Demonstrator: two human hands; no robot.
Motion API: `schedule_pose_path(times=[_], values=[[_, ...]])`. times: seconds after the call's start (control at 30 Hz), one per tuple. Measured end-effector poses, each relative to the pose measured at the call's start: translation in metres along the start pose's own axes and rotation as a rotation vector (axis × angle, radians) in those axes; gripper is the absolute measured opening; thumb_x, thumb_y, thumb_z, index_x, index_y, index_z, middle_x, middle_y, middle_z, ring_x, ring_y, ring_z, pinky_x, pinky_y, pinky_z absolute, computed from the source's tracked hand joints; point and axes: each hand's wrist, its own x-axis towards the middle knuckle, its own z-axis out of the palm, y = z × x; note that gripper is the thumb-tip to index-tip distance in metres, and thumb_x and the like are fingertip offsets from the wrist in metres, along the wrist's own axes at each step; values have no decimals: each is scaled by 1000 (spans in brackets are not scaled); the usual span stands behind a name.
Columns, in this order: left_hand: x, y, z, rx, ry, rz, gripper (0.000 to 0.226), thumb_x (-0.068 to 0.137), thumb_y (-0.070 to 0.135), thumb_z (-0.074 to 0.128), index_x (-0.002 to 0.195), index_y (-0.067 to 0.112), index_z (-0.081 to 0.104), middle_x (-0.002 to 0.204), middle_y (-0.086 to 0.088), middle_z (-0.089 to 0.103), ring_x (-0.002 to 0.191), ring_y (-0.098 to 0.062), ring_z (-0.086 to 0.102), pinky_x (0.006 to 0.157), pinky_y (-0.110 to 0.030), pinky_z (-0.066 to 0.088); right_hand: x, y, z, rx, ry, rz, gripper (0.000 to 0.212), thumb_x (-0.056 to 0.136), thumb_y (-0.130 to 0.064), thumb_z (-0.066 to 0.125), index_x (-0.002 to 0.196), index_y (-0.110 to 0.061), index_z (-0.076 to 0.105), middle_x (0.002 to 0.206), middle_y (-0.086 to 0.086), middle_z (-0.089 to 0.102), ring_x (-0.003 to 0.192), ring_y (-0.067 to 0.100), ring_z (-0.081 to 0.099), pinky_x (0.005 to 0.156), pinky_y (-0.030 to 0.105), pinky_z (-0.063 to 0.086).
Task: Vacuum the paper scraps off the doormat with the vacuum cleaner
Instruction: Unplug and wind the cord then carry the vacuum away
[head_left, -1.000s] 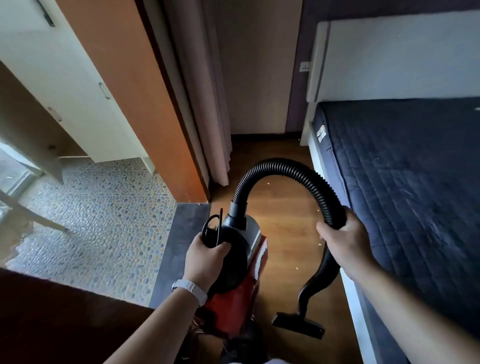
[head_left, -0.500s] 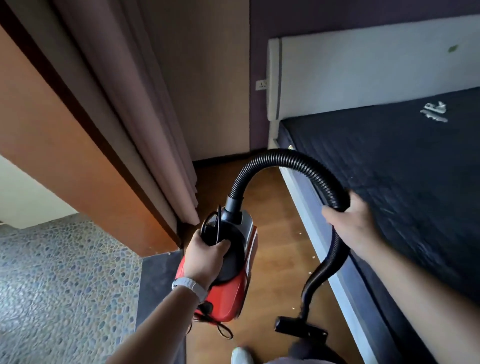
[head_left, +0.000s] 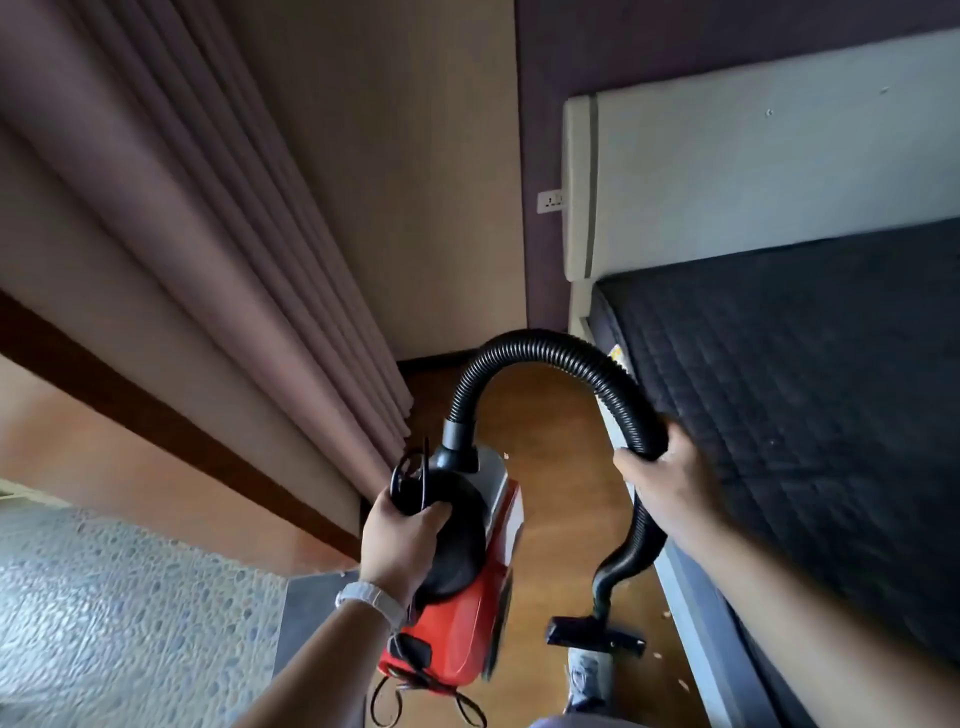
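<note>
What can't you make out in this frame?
Head view only:
- Grey strip, possibly the doormat: mostly behind the left forearm; scraps on it unseen.
- Pale specks on the floor: too small to call paper.
- Vacuum cleaner handle: covered by the left hand.
- Cord: loops run off the bottom edge, blurred.

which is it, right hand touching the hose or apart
Touching. The head view shows the right hand with fingers curled round the black hose.
</note>
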Motion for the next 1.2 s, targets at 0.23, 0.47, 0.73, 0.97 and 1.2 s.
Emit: schedule_pose_path(times=[0.23, 0.47, 0.73, 0.97, 1.2], values=[[59, 59, 46, -47, 55, -31, 25, 74, 23, 77, 94, 22, 61, 79, -3, 69, 62, -26, 66, 55, -30, 51, 104, -35, -4, 71, -24, -24, 23, 75, -10, 71, 77, -22, 52, 64, 2, 54, 55, 21, 52, 53, 30, 43], [131, 97, 79, -75, 39, -29, 20, 75, 20, 79, 85, 21, 61, 69, -1, 66, 56, -23, 61, 59, -37, 55, 189, -58, 9, 49, -44, -60, 20, 82, -8, 70, 83, -20, 54, 67, 6, 54, 51, 18, 50, 40, 19, 39], [260, 121, 124, -35, -39, -68, 25, 70, 24, 81, 85, 22, 61, 75, -5, 69, 63, -27, 63, 65, -44, 58, 297, -84, 47, -72, -13, -54, 16, 80, -8, 73, 85, -15, 59, 68, 10, 61, 53, 18, 53, 42, 16, 38], [379, 147, 160, 3, -138, -75, 42, 71, 29, 81, 109, 18, 65, 90, -4, 71, 80, -27, 68, 69, -34, 54, 388, -105, 96, -151, 21, 44, 17, 81, -10, 71, 91, -17, 59, 75, 7, 63, 59, 15, 57, 48, 19, 44], [446, 168, 180, -42, -155, -131, 48, 73, 18, 82, 116, 16, 60, 100, -9, 70, 86, -30, 68, 77, -45, 58, 452, -130, 140, -148, -10, 86, 21, 83, -7, 66, 88, -23, 53, 71, -1, 55, 54, 9, 51, 43, 16, 38]])
